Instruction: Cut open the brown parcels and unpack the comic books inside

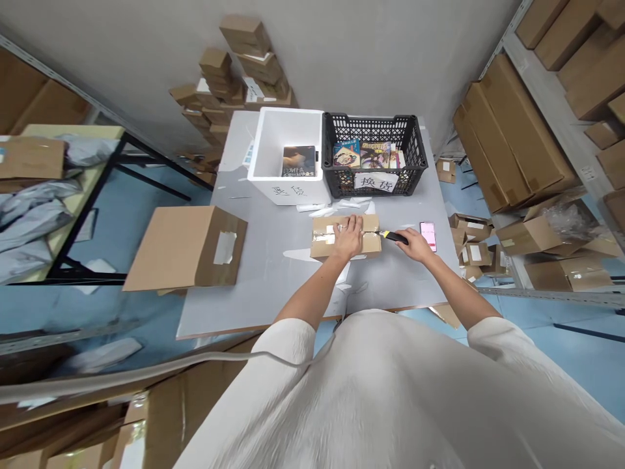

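Note:
A small taped cardboard box (319, 247) lies on the grey table in front of me. Flat on its top rests my left hand (348, 238), fingers stretched toward the far side. My right hand (415, 244) grips a black and yellow utility knife (396, 238). The knife's tip is at the box's right end, by the taped middle seam; whether the blade is in the tape is too small to tell. A phone with a pink screen (428, 236) lies just right of my right hand.
Behind the box stand a white foam bin (288, 190) and a black plastic crate (415, 170), both with books inside. A larger carton (168, 251) sits at the table's left edge. Paper scraps (319, 210) lie near the bins. Shelves with cartons (517, 143) flank the right side.

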Demonstrator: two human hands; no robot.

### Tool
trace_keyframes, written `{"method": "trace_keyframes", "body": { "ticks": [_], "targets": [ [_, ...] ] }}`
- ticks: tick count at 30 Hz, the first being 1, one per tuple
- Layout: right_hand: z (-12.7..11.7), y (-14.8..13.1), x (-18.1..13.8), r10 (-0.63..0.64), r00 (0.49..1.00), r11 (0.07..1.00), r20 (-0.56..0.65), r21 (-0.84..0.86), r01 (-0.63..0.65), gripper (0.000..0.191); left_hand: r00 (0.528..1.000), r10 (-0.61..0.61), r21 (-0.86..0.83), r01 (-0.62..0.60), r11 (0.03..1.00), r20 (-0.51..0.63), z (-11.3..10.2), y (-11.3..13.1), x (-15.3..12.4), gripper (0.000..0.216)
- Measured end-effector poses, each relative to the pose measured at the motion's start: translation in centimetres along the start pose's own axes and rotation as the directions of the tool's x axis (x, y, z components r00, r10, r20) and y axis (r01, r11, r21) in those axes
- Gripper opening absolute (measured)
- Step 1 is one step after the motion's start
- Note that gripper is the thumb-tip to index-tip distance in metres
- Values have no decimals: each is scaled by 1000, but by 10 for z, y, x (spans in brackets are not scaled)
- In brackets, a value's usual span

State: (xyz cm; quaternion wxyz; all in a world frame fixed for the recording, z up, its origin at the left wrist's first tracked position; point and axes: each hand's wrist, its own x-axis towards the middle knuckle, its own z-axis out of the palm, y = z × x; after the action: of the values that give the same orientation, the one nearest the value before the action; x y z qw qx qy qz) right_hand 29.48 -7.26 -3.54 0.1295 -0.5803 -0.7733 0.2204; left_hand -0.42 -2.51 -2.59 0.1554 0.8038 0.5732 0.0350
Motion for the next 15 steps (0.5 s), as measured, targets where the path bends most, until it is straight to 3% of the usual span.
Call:
{"method": "trace_keyframes", "body": {
  "ticks": [8,15],
  "targets": [
    [-14,22,1,89,985,995,-146,54,-82,51,1000,7,-4,-7,1000,-13,1,-2,-3,72],
    [-15,22,7,138,981,987,-134,102,-125,53,1000,-30,-34,30,999,7,0,-1,2,73]
  ]
}}
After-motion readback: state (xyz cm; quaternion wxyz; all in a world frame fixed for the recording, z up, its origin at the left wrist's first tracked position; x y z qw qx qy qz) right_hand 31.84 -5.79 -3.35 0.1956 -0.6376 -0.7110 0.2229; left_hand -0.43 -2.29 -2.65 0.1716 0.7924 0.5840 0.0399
